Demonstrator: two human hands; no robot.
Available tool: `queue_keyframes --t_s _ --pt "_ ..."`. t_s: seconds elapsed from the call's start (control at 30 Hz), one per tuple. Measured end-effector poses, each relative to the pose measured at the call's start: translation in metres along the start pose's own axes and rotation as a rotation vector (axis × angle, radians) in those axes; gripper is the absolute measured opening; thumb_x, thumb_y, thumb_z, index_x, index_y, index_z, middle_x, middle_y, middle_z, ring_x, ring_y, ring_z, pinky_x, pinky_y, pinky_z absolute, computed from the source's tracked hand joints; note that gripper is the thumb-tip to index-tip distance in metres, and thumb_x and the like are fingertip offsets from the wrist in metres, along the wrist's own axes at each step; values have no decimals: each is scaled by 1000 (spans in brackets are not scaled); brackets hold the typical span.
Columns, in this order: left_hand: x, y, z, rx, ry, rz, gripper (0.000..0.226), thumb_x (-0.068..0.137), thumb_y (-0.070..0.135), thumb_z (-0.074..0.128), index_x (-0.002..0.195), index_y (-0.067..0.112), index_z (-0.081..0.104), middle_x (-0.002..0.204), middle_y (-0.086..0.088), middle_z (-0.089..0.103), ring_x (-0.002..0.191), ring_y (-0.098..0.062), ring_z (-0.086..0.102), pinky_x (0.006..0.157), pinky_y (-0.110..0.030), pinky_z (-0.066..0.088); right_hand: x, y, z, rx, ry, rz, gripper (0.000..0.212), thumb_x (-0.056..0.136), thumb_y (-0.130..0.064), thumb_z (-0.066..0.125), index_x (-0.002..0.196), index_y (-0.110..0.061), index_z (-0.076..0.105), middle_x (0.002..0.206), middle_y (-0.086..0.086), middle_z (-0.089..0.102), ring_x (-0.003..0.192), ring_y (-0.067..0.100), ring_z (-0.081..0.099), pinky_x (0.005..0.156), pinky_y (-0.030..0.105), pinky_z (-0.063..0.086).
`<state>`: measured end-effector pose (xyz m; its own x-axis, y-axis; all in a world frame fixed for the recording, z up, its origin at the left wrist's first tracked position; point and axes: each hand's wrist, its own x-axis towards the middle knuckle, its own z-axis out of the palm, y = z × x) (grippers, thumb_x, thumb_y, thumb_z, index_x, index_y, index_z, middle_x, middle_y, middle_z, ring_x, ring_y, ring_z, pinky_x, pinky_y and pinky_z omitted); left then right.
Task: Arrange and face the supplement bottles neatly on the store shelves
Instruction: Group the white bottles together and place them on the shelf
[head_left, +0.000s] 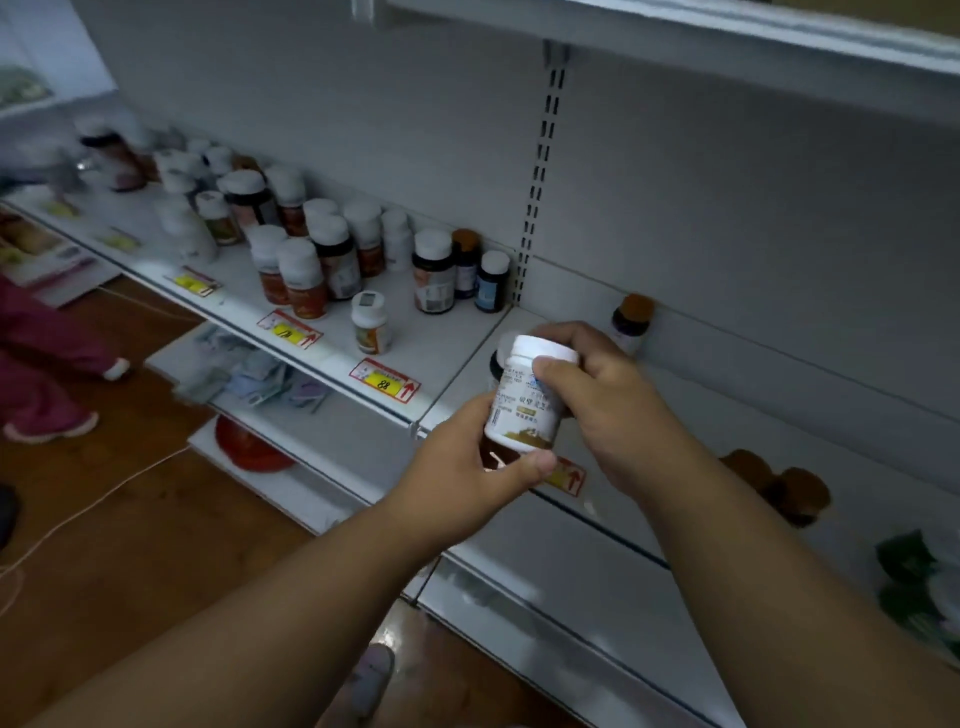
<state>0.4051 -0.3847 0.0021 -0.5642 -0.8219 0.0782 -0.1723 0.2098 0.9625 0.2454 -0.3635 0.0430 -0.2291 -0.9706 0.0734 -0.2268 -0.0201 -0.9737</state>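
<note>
Head view: my left hand and right hand both grip a white-capped supplement bottle, unshelved; left of my fingers, the clustered bottles remain unfaced.

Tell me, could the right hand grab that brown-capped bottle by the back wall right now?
Probably not yet: the right hand is busy gripping the white bottle. The brown-capped bottle stands just behind it, path open.

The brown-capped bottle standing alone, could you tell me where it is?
In the head view, the brown-capped bottle stands against the shelf's back panel, right of the slotted upright, just beyond the right hand.
</note>
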Motion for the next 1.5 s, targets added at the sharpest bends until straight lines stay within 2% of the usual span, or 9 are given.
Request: queue_keyframes --t_s 0.3,0.47,0.6,0.73,0.87,1.0,1.2,1.37,1.5 --pt "-33 -50 -171 53 80 -15 72 63 59 75 125 34 48 105 12 65 92 -10 63 82 -30 53 53 -36 163 0 -158 -99 19 79 -43 66 94 -32 64 86 -2 69 79 18 67 63 36 56" --pt "-49 -88 -323 208 165 -54 74 60 60 74 126 43 45 100 14 60 90 -5 60 80 -27 53 104 -55 301 42 -200 -136 20 76 -39 67 93 -30 65 86 -5 68 78 13 64 73 40 56" --pt "-57 -103 -416 307 226 -87 83 61 63 72 134 38 43 100 19 58 92 -2 57 73 -14 48 142 -77 381 -8 -232 -142 27 71 -47 67 96 -35 63 86 -12 69 77 5 65 66 27 52" --pt "-26 -120 -472 330 238 -70 87 57 66 73 132 36 42 107 16 59 96 -4 58 84 -29 52 184 -87 432 -69 -242 -181 23 74 -46 66 95 -38 61 84 -19 66 72 -3 63 58 14 48" --pt "22 -140 -514 328 252 -41 83 56 68 73 128 41 43 111 19 61 99 -2 61 84 -34 54 246 -86 470 -143 -224 -195 30 67 -51 63 95 -41 59 89 -22 64 74 1 63 64 24 55" --pt "73 -161 -569 405 294 -48 77 60 69 72 126 39 44 109 23 56 95 4 55 78 -19 48 319 -87 512 -153 -269 -231 26 70 -47 64 95 -46 56 89 -27 62 74 -5 61 58 12 47" --pt "123 -184 -660 448 398 -77 95 59 86 57 137 36 38 111 27 48 103 19 45 77 -2 41 406 -99 567 -261 -228 -293 27 75 -43 64 98 -44 50 99 -20 58 86 0 58 68 19 48" --pt "176 -227 -724 675 414 -12 72 81 75 45 134 25 45 121 10 55 108 -4 50 87 -23 43 464 -80 616 -331 -173 -296 33 77 -36 70 102 -40 49 106 -14 57 94 -1 57 73 18 49" --pt "225 -259 -783 858 443 312 38 95 35 53 124 10 56 122 -8 59 112 -22 51 92 -34 42 506 -63 660 -445 -66 -251 37 73 -44 71 102 -35 50 105 -7 54 93 8 57 73 26 51"
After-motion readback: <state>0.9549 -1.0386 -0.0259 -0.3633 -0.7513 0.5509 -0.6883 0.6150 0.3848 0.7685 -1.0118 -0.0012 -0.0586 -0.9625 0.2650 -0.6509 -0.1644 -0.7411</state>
